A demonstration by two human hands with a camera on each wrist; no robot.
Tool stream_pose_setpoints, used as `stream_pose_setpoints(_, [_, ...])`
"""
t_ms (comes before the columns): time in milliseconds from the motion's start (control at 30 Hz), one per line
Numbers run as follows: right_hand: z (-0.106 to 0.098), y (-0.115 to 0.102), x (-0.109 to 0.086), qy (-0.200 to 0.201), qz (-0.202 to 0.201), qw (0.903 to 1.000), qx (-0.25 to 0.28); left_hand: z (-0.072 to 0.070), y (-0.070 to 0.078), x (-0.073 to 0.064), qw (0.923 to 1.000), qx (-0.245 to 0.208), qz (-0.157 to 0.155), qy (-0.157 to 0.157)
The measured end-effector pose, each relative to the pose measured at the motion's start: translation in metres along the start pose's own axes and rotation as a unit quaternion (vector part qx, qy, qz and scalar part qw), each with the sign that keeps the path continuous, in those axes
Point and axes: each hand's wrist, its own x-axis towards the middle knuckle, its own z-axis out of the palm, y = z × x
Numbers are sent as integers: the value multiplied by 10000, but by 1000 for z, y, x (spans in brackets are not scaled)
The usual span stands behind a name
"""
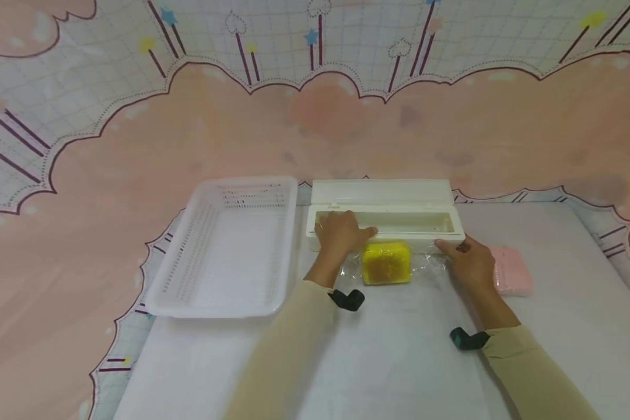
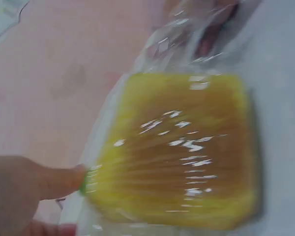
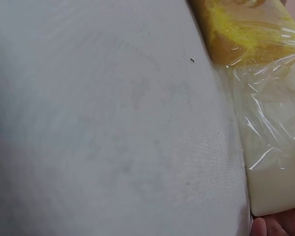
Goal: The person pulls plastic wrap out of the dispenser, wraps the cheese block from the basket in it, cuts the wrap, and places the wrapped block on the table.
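A long white lidded box (image 1: 381, 192), its lid raised, stands at the back of the table. My left hand (image 1: 341, 232) reaches over its left part, thumb stretched to the right along the front rim; the other fingers are largely hidden. At the box's front right corner, my right hand (image 1: 472, 262) grips it with the thumb on top. A yellow block with a brown face (image 1: 386, 263) lies against the box front. Clear plastic film (image 3: 270, 113) covers this block and spreads along the box front. The left wrist view shows the film's creases over the block (image 2: 187, 152).
A white perforated plastic basket (image 1: 220, 251) stands left of the box. A pink wrapped packet (image 1: 511, 271) lies just beyond my right hand. White covering (image 1: 399, 361) lies over the table, and a patterned cloth (image 1: 241, 128) hangs behind.
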Motion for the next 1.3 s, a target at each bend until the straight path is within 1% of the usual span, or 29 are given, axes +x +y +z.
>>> stream_pose_setpoints(67, [0, 1, 1, 22, -39, 10000, -2, 13, -1, -9, 9968, 51, 37, 802])
stream_pose_setpoints(133, [0, 1, 1, 10, -71, 10000, -17, 24, -3, -14, 9891, 4, -24, 1474])
stream_pose_setpoints(167, [0, 1, 0, 5, -70, 10000, -3, 29, -5, -16, 9848, -33, -74, 1735])
stream_pose_setpoints(233, [0, 1, 0, -12, -42, 10000, -20, 37, -7, -16, 9780, -190, -217, 2066])
stream_pose_setpoints(300, [0, 0, -2, -23, 3, 10000, -37, 44, -9, -15, 9748, -403, -379, 2161])
stream_pose_setpoints(367, [0, 0, -3, -34, 37, 10000, -30, 50, -12, -13, 9738, -668, -495, 2115])
stream_pose_setpoints(467, [-1, 0, -7, -52, 78, 10000, -30, 56, -16, -11, 9703, -1047, -618, 2091])
stream_pose_setpoints(600, [0, -2, -9, -71, 105, 9999, -61, 55, -22, -11, 9631, -1420, -634, 2198])
stream_pose_setpoints(667, [0, -2, -9, -78, 111, 9999, -70, 53, -27, -12, 9576, -1661, -684, 2254])
stream_pose_setpoints(733, [0, -2, -9, -92, 114, 9999, -63, 51, -33, -13, 9491, -1955, -746, 2354])
stream_pose_setpoints(800, [0, -2, -8, -91, 138, 9999, -41, 52, -39, -13, 9358, -2360, -774, 2502])
stream_pose_setpoints(867, [0, -2, -7, -85, 152, 9998, -34, 53, -46, -12, 9186, -2839, -746, 2647])
stream_pose_setpoints(933, [0, -3, -6, -62, 156, 9999, -18, 56, -52, -10, 8977, -3419, -655, 2701])
stream_pose_setpoints(967, [0, -3, -7, -61, 163, 9998, -7, 57, -54, -9, 8889, -3636, -640, 2713])
stream_pose_setpoints(1033, [-1, -3, -6, -61, 163, 9998, 5, 58, -60, -6, 8756, -3975, -654, 2666])
stream_pose_setpoints(1067, [-1, -4, -6, -63, 168, 9998, 11, 59, -63, -5, 8713, -4081, -666, 2644])
stream_pose_setpoints(1100, [-1, -4, -6, -63, 167, 9998, 20, 60, -66, -4, 8692, -4128, -661, 2641])
stream_pose_setpoints(1200, [-1, -3, -5, -76, 139, 9999, 7, 61, -74, -3, 8691, -4107, -647, 2679])
stream_pose_setpoints(1300, [-2, -3, -5, -71, 131, 9999, 19, 61, -81, -2, 8632, -4211, -530, 2734])
